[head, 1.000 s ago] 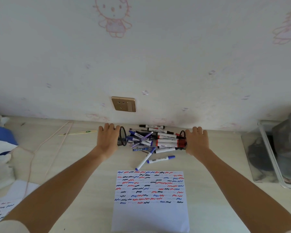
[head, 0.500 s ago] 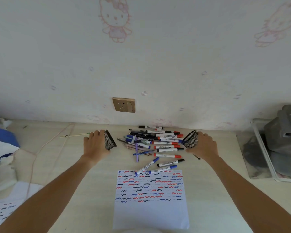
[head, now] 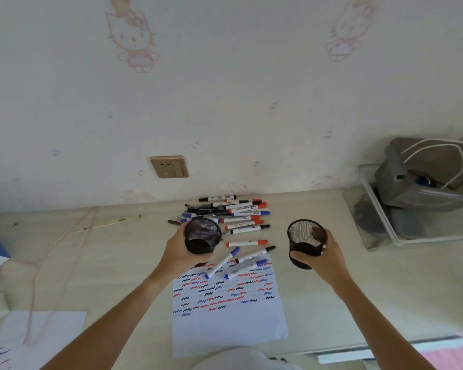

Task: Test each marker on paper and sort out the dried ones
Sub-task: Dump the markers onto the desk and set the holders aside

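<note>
We held an empty cup (head: 202, 240) in each hand's curled fingers (head: 304, 256), markers (head: 235, 217) beyond them; next, probably set both down.

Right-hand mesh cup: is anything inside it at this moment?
No marker shows inside the right mesh cup; only fingers of the right hand are visible through the mesh. The cup's dark bottom cannot be made out.

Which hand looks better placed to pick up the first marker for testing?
Left, probably. The left hand holds its mesh cup right beside the loose markers on the paper. The right hand with its cup is farther off. Both must set their cups down first.
</note>
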